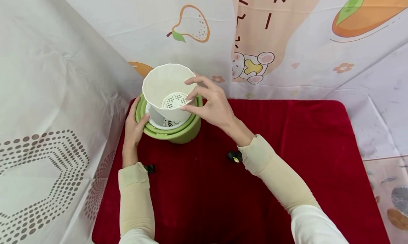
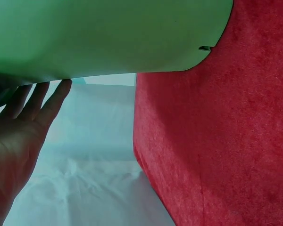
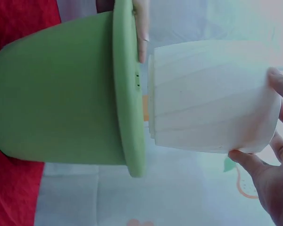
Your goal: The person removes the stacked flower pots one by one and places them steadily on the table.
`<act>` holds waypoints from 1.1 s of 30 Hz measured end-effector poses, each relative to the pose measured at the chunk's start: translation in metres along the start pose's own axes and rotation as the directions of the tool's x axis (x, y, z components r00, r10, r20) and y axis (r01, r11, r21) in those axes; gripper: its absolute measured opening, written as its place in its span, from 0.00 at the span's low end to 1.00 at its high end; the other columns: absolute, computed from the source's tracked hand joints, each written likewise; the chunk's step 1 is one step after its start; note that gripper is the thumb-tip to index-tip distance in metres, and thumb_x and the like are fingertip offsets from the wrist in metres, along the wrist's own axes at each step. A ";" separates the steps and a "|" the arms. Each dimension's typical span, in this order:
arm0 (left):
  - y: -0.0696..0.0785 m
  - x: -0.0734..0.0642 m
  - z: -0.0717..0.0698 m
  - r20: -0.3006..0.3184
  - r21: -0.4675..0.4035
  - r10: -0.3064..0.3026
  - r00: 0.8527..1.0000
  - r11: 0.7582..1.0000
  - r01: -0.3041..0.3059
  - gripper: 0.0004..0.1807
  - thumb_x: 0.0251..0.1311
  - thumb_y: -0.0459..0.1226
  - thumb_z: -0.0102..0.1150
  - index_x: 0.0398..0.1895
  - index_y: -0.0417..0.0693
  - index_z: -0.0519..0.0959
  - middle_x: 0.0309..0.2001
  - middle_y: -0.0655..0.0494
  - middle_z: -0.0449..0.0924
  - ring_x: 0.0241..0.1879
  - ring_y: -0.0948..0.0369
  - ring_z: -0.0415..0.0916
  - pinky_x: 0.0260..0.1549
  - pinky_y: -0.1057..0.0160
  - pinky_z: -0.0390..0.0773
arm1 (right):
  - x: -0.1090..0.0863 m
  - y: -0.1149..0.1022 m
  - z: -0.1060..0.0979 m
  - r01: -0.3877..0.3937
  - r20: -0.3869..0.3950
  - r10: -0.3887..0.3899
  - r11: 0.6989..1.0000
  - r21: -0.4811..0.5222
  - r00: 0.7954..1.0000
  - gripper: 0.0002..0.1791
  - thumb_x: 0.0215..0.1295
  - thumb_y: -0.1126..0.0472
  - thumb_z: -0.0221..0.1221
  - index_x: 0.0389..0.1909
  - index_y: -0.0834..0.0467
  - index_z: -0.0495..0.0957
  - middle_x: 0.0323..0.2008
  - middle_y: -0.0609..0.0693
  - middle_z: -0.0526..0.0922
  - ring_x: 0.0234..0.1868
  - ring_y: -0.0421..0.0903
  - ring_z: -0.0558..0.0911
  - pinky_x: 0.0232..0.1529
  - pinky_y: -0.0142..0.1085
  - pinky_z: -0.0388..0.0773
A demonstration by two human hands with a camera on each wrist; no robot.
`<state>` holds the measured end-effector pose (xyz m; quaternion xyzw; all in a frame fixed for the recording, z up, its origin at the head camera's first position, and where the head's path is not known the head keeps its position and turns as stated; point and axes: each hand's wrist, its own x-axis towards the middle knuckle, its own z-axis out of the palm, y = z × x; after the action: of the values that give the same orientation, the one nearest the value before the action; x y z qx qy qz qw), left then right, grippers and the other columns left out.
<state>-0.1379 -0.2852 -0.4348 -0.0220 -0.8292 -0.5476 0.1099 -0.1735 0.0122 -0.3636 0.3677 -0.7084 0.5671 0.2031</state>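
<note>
In the head view, my right hand [image 1: 213, 104] pinches the rim of a white flowerpot [image 1: 165, 77] with a perforated bottom. The right wrist view shows this white pot [image 3: 207, 99] just above the rim of a green flowerpot [image 3: 61, 99], thumb and fingers at its upper edge. My left hand [image 1: 133, 129] holds the left side of the green pot [image 1: 186, 133], thumb over the rim and fingers along the outside. Nested inside the green pot are another green rim and a white pot [image 1: 156, 125], partly hidden by the raised one.
The pots stand at the far left corner of a table with a red cloth [image 1: 287, 137]. Fabric printed with fruit [image 1: 191, 24] hangs behind, and a white curtain [image 1: 63, 77] is close on the left. Small black items [image 1: 234, 156] lie near both sleeves.
</note>
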 end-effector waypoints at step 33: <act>-0.008 -0.002 0.000 0.031 -0.154 0.014 0.999 0.988 -0.009 0.37 0.64 0.30 0.55 0.76 0.36 0.56 0.75 0.41 0.56 0.67 0.54 0.63 0.61 0.69 0.63 | -0.027 0.001 -0.057 0.002 -0.086 -0.008 0.997 -0.071 0.996 0.16 0.38 0.71 0.80 0.25 0.62 0.82 0.39 0.60 0.82 0.62 0.64 0.74 0.64 0.43 0.69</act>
<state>-0.1369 -0.2883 -0.4421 -0.0440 -0.7858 -0.6090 0.0979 -0.1643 0.0745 -0.3680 0.3372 -0.7176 0.5566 0.2480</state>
